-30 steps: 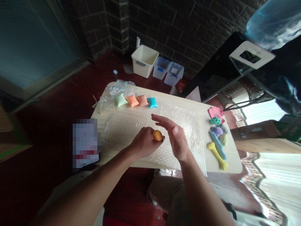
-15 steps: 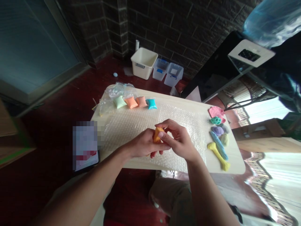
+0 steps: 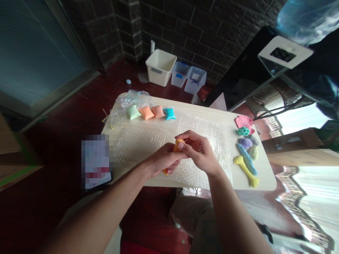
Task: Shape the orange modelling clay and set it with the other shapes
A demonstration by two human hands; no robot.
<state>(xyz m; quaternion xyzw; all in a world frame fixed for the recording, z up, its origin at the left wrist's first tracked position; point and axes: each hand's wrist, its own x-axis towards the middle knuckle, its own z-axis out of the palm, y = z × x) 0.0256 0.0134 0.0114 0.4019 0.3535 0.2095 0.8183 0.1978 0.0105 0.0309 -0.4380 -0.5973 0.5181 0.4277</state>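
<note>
A length of orange modelling clay (image 3: 178, 144) is held above the bubble wrap (image 3: 140, 141). My left hand (image 3: 165, 157) is wrapped around its middle, which the fingers hide; a small orange end pokes out below the fist. At the upper end, my right hand (image 3: 199, 150) pinches the clay between thumb and fingers. Shaped clay pieces lie at the table's right side: a yellow bone-like piece (image 3: 246, 171), a blue roll (image 3: 247, 158), a purple lump (image 3: 245, 143), a green piece with holes (image 3: 243, 131) and a flat pink piece (image 3: 244, 121).
Along the table's far left edge sit packets of green (image 3: 133, 112), orange (image 3: 146, 113), salmon (image 3: 158, 112) and blue clay (image 3: 170, 114), beside crumpled clear bags (image 3: 134, 98). A blurred-out tablet (image 3: 96, 160) is at the left. Behind the table, a white basket (image 3: 160, 68) and clear bins (image 3: 195, 80) stand on the floor.
My right hand, earlier held flat and apart from the clay, has come in and closed on its upper end. The left hand keeps its grip, and the clay's lower end now shows below it.
</note>
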